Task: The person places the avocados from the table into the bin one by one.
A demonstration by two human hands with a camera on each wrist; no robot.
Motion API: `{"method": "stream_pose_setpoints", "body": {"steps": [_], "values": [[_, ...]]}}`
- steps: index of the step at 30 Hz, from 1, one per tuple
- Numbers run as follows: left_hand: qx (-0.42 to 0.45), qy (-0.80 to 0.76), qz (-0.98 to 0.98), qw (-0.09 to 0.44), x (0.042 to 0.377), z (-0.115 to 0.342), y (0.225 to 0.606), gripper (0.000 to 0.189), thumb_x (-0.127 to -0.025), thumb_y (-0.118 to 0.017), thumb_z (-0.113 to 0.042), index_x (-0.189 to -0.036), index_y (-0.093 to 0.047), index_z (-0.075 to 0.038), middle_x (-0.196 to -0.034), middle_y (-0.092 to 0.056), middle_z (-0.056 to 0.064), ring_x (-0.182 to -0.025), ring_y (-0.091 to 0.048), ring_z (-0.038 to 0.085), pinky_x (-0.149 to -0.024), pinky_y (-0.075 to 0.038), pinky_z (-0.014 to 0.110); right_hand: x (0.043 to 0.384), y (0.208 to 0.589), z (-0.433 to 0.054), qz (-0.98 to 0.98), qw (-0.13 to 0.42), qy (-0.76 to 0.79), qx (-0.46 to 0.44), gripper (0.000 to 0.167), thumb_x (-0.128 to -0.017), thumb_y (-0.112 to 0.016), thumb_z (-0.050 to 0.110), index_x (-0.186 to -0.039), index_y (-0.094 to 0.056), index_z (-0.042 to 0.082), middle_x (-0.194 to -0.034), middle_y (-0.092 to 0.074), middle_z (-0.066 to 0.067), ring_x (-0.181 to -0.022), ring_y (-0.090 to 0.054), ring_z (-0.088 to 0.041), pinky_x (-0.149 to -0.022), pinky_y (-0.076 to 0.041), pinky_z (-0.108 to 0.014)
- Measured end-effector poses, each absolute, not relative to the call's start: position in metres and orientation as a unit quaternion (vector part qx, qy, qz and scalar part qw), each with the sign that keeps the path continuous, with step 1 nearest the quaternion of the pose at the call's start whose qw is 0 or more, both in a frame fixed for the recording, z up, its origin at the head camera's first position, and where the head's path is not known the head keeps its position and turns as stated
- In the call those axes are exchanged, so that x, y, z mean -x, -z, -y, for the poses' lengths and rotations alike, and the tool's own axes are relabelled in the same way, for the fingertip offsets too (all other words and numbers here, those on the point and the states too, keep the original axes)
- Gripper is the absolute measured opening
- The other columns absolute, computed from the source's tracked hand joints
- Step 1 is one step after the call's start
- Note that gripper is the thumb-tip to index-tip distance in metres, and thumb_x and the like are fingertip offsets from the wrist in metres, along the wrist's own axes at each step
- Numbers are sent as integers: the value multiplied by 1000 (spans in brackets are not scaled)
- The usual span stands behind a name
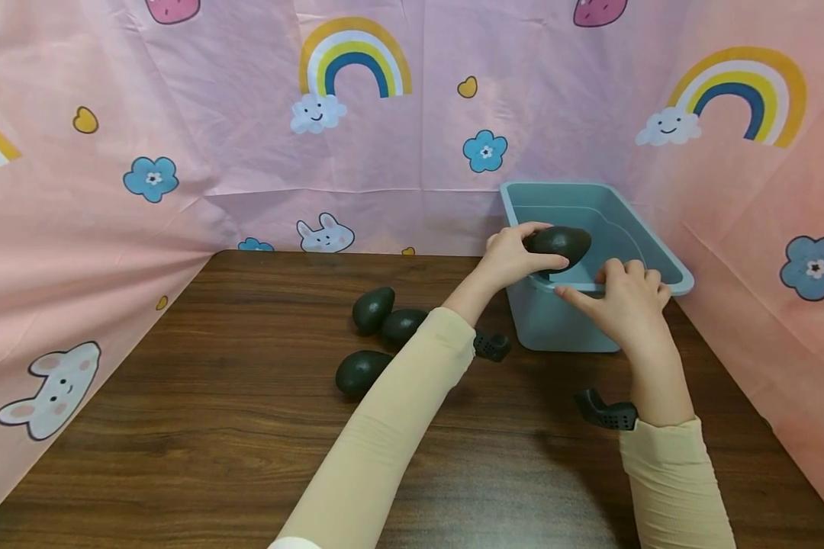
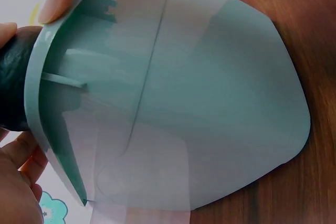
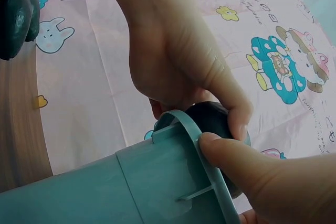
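Observation:
My left hand grips a dark green avocado, thumb on the near side, at the left front of a blue-green plastic bin. The avocado is level with the bin's rim, partly over the opening. My right hand holds the front rim, its fingers over the edge and its thumb against the rim's outer side. In the right wrist view both thumbs come close together by the avocado. The left wrist view shows the bin's outer wall with the avocado behind the rim.
Three more avocados lie on the brown wooden table: one at the back, one partly behind my left sleeve, one nearer. A pink patterned cloth hangs behind and along both sides. Black cameras sit at both wrists.

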State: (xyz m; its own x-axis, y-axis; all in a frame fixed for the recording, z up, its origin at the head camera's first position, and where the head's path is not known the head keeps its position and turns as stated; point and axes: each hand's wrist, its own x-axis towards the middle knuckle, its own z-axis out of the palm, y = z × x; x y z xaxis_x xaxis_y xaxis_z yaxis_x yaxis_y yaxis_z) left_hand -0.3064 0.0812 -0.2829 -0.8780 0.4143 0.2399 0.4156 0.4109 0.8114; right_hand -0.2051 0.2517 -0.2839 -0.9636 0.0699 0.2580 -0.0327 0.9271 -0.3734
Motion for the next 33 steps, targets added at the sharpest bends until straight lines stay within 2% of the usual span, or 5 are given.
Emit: {"method": "stream_pose_setpoints", "body": {"steps": [13,16,20,33], "values": [[250,423,870,40,307,-94,290,66,-75,-77,-51,-133,-56,-28,-116,-57,-3,-110,-42,14,-100,-25,35,205,283,-252,974,128,-188,14,78,-82,-56,69,-106,-48,-5,-104,-38,-28,-104,-28,-53,-88,-14,-71],[252,408,876,49,307,-96,292,68,-75,-77,-53,-134,-56,-28,-114,-58,-5,-110,-44,12,-106,-18,34,205,283,-252,974,127,-188,15,78,-82,-56,69,-105,-48,-5,-104,-38,-28,-103,-28,-53,-88,-14,-71],[252,383,887,57,306,-97,293,70,-74,-76,-56,-135,-55,-29,-113,-59,-8,-110,-43,11,-108,-14,33,205,283,-251,974,127,-189,15,78,-82,-55,70,-105,-47,-5,-104,-38,-28,-103,-28,-53,-88,-14,-71],[265,324,906,66,305,-98,293,77,-73,-74,-61,-140,-50,-31,-123,-58,-12,-107,-42,10,-108,-13,32,205,284,-251,973,130,-189,12,78,-83,-55,70,-104,-47,-5,-105,-37,-28,-103,-28,-53,-89,-14,-72]]}}
